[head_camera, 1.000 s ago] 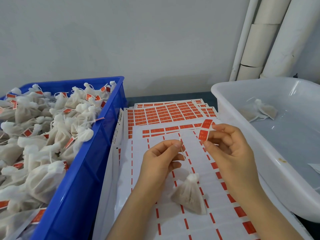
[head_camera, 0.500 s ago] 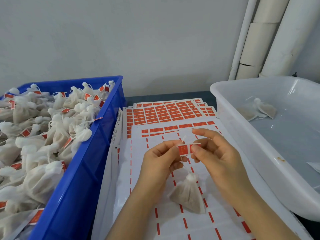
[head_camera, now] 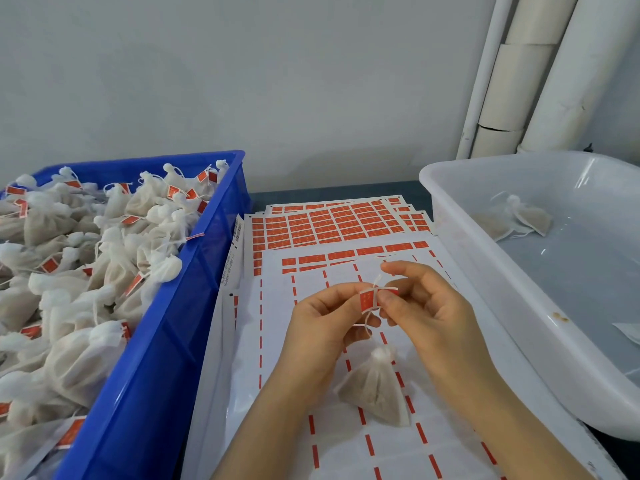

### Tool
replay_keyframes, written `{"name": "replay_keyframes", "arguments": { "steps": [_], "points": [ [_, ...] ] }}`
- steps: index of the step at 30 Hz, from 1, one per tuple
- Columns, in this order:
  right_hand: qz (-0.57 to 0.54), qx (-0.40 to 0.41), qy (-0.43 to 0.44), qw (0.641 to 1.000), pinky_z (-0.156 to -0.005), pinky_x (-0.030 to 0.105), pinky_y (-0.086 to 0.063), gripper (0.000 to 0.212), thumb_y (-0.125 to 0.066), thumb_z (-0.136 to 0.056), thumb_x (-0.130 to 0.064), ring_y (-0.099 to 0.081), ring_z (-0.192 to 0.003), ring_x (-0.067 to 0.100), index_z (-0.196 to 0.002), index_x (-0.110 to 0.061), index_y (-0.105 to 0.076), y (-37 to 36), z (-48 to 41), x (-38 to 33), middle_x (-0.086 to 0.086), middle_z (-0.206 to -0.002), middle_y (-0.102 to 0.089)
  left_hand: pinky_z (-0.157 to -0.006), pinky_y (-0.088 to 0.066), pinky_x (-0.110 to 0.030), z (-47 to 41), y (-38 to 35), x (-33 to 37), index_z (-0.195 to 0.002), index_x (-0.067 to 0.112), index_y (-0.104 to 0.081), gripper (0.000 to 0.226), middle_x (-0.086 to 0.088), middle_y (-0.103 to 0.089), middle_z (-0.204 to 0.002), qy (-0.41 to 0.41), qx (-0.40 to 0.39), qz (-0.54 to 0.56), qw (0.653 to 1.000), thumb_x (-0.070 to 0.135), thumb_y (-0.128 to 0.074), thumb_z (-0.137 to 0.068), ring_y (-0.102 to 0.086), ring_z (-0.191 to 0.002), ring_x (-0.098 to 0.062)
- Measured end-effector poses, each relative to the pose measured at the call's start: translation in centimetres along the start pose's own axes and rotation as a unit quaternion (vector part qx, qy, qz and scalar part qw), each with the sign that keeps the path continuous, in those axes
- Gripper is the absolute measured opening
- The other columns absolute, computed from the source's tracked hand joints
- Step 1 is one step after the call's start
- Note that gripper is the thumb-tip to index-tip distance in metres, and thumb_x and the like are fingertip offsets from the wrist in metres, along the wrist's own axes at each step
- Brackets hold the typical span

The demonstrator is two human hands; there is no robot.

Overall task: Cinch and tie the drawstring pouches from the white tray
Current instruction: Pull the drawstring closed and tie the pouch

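A small white mesh pouch (head_camera: 377,389) with brownish filling hangs by its drawstring over the label sheets. My left hand (head_camera: 322,327) pinches the string and a red label (head_camera: 367,300) folded around it. My right hand (head_camera: 426,306) pinches the same label from the right side, thumb and forefinger pressed on it. The string ends stick up above the label. The white tray (head_camera: 485,271) at the right holds two loose pouches (head_camera: 519,218) near its far end.
A blue crate (head_camera: 166,341) on the left is heaped with several tied, labelled pouches (head_camera: 86,265). Stacked sheets of red labels (head_camera: 329,226) cover the table between crate and tray. White pipes (head_camera: 519,74) run up the wall behind the tray.
My right hand brought the red label from above the sheets down to the string held by my left hand and folded it around the string. The pouch stayed hanging in place.
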State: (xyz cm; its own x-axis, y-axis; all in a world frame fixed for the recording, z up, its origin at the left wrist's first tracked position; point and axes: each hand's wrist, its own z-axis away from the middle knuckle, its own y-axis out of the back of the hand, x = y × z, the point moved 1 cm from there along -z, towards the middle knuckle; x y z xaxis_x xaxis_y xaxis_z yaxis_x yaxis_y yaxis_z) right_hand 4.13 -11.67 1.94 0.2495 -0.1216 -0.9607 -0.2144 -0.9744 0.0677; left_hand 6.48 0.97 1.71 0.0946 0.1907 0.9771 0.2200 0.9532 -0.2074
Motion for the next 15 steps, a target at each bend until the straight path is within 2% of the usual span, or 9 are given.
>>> {"name": "replay_keyframes", "arguments": {
  "steps": [4,6,9,13,15],
  "points": [
    [-0.003,0.002,-0.003,1.000,-0.070,0.012,-0.052,0.039,-0.061,-0.064,-0.042,-0.064,-0.085,0.000,-0.101,-0.031,-0.059,0.02,0.01,0.06,-0.018,-0.085,-0.067,-0.063,-0.053,-0.021,-0.04,0.05,-0.08,-0.079,0.025,-0.078,0.017,-0.004,-0.073,-0.081,-0.005,-0.005,0.001,1.000,0.031,-0.064,-0.070,-0.067,-0.068,-0.014],
    [-0.002,0.005,-0.004,1.000,-0.071,0.012,-0.052,0.038,-0.061,-0.064,-0.042,-0.063,-0.085,-0.002,-0.100,-0.031,-0.059,0.02,0.03,0.09,-0.018,-0.084,-0.067,-0.063,-0.052,-0.020,-0.08,0.02,-0.11,-0.079,0.025,-0.078,0.015,-0.004,-0.073,-0.081,-0.007,-0.012,-0.002,1.000,0.025,-0.063,-0.079,-0.067,-0.068,-0.015],
    [0.006,0.012,-0.009,1.000,-0.071,0.011,-0.052,0.036,-0.061,-0.065,-0.043,-0.062,-0.087,-0.003,-0.098,-0.033,-0.060,0.03,0.03,0.23,-0.020,-0.086,-0.066,-0.064,-0.053,-0.021,-0.18,0.12,-0.12,-0.080,0.026,-0.078,0.029,-0.004,-0.073,-0.080,-0.017,-0.027,0.000,0.999,0.013,-0.055,-0.090,-0.067,-0.068,-0.015],
    [0.013,0.023,-0.016,1.000,-0.072,0.011,-0.052,0.030,-0.061,-0.066,-0.044,-0.060,-0.090,-0.007,-0.095,-0.035,-0.060,0.19,-0.03,0.44,-0.029,-0.092,-0.064,-0.069,-0.056,-0.026,-0.21,0.33,-0.06,-0.084,0.023,-0.078,0.034,-0.006,-0.072,-0.083,-0.026,-0.059,0.032,0.997,0.007,-0.049,-0.093,-0.067,-0.072,-0.019],
    [0.015,0.028,-0.016,0.999,-0.074,0.012,-0.052,0.026,-0.060,-0.066,-0.045,-0.060,-0.090,-0.008,-0.091,-0.037,-0.060,0.23,-0.04,0.42,-0.031,-0.092,-0.063,-0.070,-0.056,-0.027,-0.23,0.32,-0.14,-0.085,0.022,-0.077,0.029,-0.006,-0.072,-0.083,-0.032,-0.069,0.038,0.996,0.012,-0.051,-0.089,-0.067,-0.073,-0.019]
  ]
}}
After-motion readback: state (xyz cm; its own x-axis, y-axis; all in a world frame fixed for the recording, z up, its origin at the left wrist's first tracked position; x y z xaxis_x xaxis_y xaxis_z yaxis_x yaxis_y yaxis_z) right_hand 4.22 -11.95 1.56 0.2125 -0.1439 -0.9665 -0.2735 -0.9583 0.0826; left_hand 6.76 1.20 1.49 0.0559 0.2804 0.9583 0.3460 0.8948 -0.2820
